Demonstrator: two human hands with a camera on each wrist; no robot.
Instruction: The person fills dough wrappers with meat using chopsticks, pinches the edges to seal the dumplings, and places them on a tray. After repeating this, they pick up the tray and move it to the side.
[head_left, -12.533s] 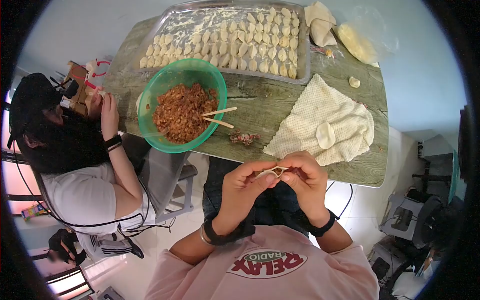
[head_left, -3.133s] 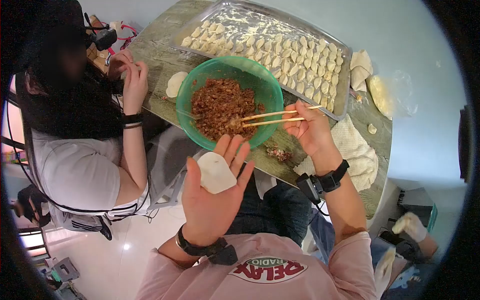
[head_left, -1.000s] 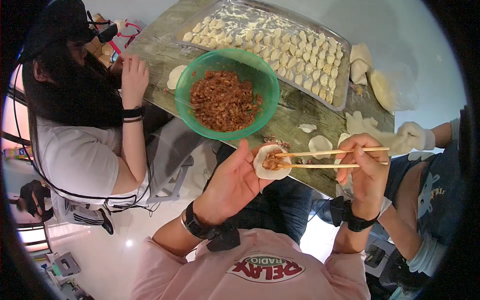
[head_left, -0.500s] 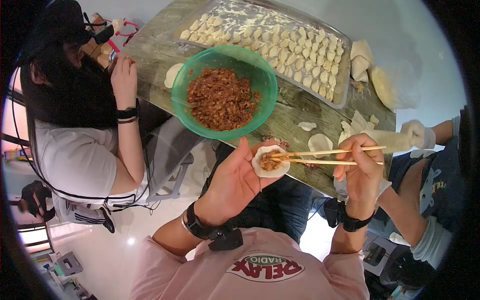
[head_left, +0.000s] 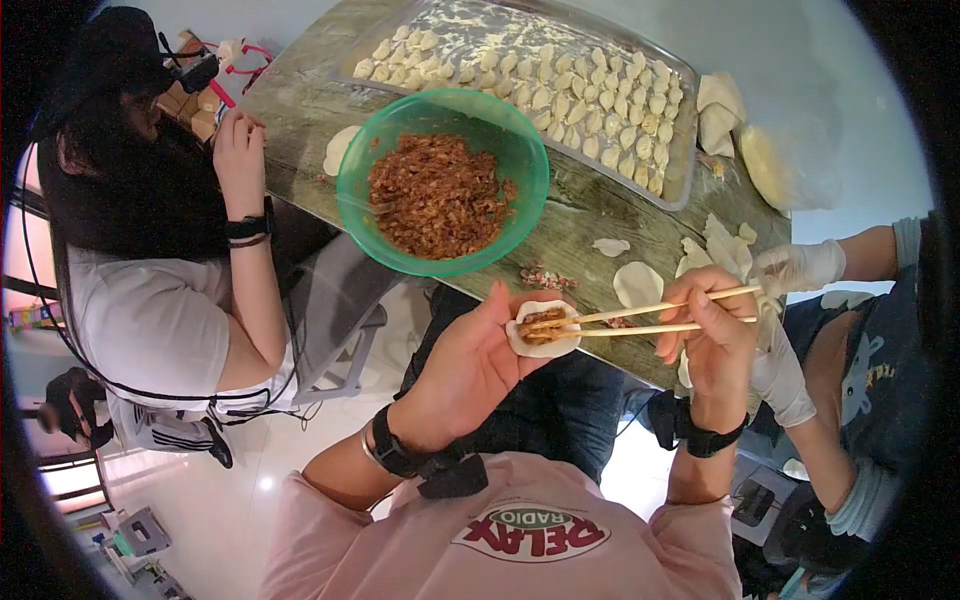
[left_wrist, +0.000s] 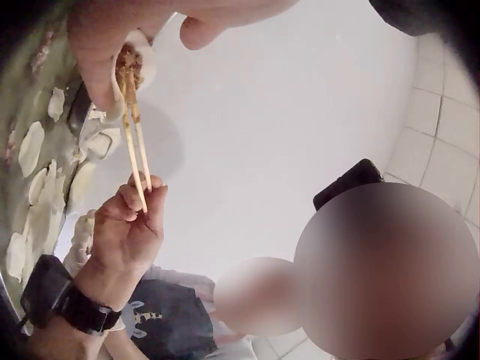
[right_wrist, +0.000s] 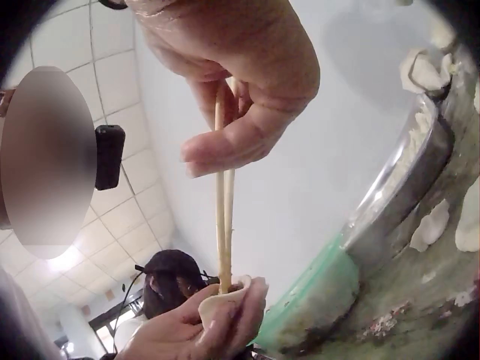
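Observation:
My left hand (head_left: pixel 465 355) cups a round dumpling wrapper (head_left: pixel 533 345), its edge curving up around a lump of brown meat filling (head_left: pixel 546 325). My right hand (head_left: pixel 712 325) grips a pair of wooden chopsticks (head_left: pixel 660 318), whose tips press into the filling. In the right wrist view the left fingers (right_wrist: pixel 251 311) curl round the wrapper's side under the chopstick tips. The left wrist view shows the left thumb (left_wrist: pixel 202 34) standing apart from the wrapper.
A green bowl (head_left: pixel 360 240) of meat filling stands by the table edge. Behind it lies a metal tray (head_left: pixel 685 190) with rows of dumplings. Flat wrappers (head_left: pixel 637 286) lie on the right. A person's gloved hands (head_left: pixel 798 268) reach in there; another person (head_left: pixel 160 320) sits at left.
Earlier both hands pinched a dumpling; later the chopsticks were in the bowl over a flat wrapper. Now filling sits in the wrapper, its edge more raised. The gloved hands have shifted over the wrappers.

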